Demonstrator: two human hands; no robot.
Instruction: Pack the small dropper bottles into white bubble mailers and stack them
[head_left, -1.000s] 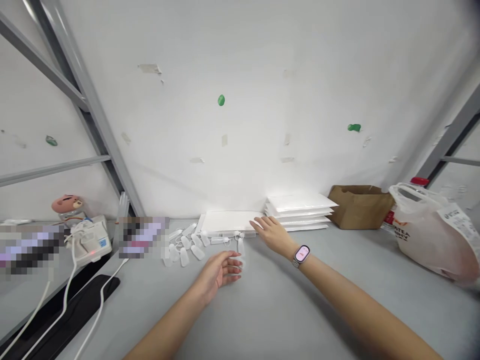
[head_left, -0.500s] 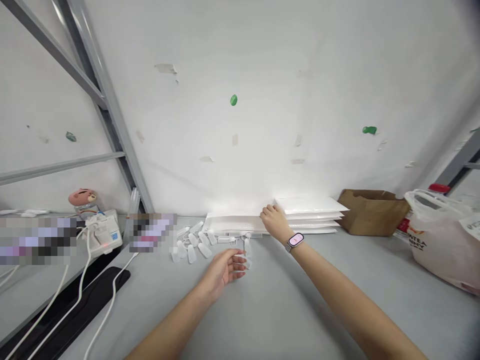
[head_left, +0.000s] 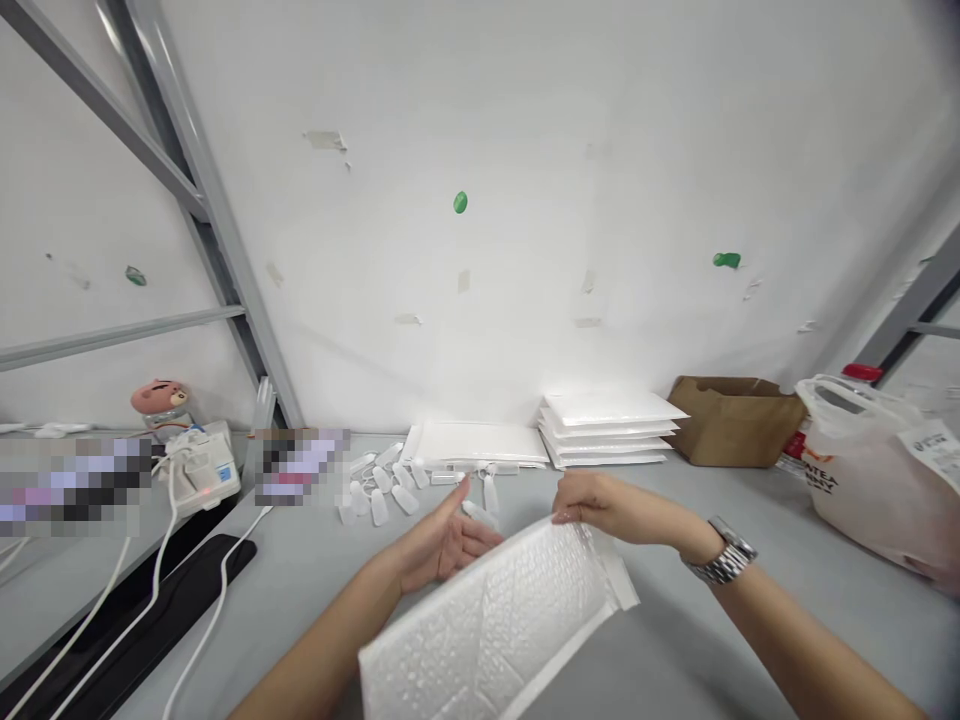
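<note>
- The right hand (head_left: 600, 503) now pinches the far edge of a white bubble mailer (head_left: 495, 620) between thumb and fingertips; half a second ago those fingers were pressed on the mailer piles by the wall.
- The mailer has come off a pile and now hangs tilted over the grey table (head_left: 675, 640), close to the person, its near corner running toward the bottom of the view.
- The left hand (head_left: 442, 540) is loosely curled with the forefinger pointing up, and a small clear vial (head_left: 480, 515) lies across its fingers. It sits at the mailer's left edge, where before it lay apart on the table.
- So one mailer has been picked out and brought to the vial; judging by this, the two hands have moved from fetching to handling mailer and vial together.
- Farther out, the loose clear vials (head_left: 382, 490) lie in a scatter beside the flat mailer pile (head_left: 480, 442), and the taller mailer stack (head_left: 607, 428) stands just right of it.
- A brown paper bag (head_left: 735, 420) and a white plastic bag (head_left: 877, 470) are at the far right.
</note>
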